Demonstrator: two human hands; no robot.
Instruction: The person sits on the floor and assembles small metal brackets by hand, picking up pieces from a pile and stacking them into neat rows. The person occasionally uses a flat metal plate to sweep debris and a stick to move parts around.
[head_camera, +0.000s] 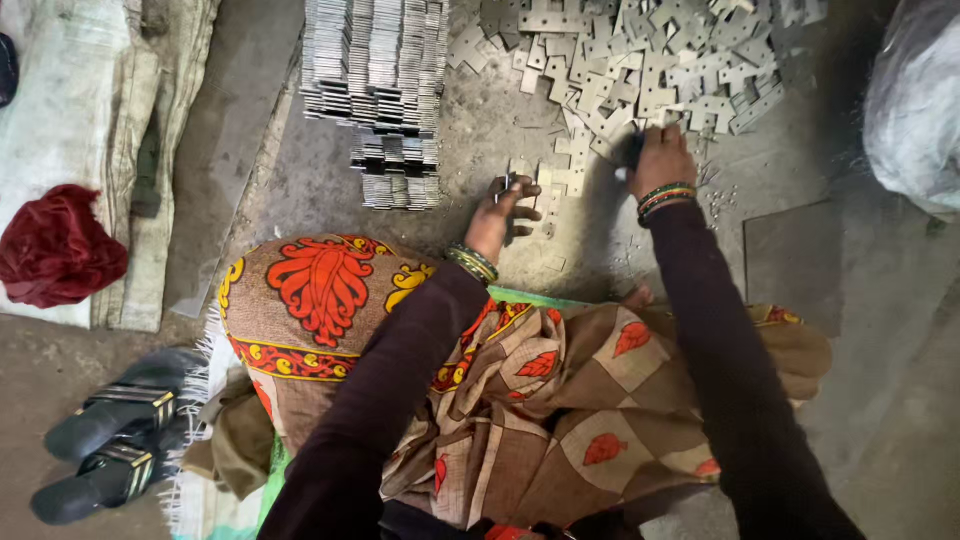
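I sit on the floor in patterned brown and orange cloth. My left hand (503, 213) rests on the floor just right of the stacked metal plates (385, 95), pinching a small metal piece (508, 184) between its fingers. My right hand (659, 157) reaches to the near edge of a loose heap of flat metal plates (650, 60), fingers closed around a dark object. A few single plates (548, 188) lie between the two hands. Both wrists wear bangles and dark sleeves.
A red cloth bundle (55, 245) lies on sacking at the left. Dark sandals (115, 430) sit at lower left. A flat dark sheet (795, 260) lies on the floor at right, and a pale plastic bag (915, 100) is at the right edge.
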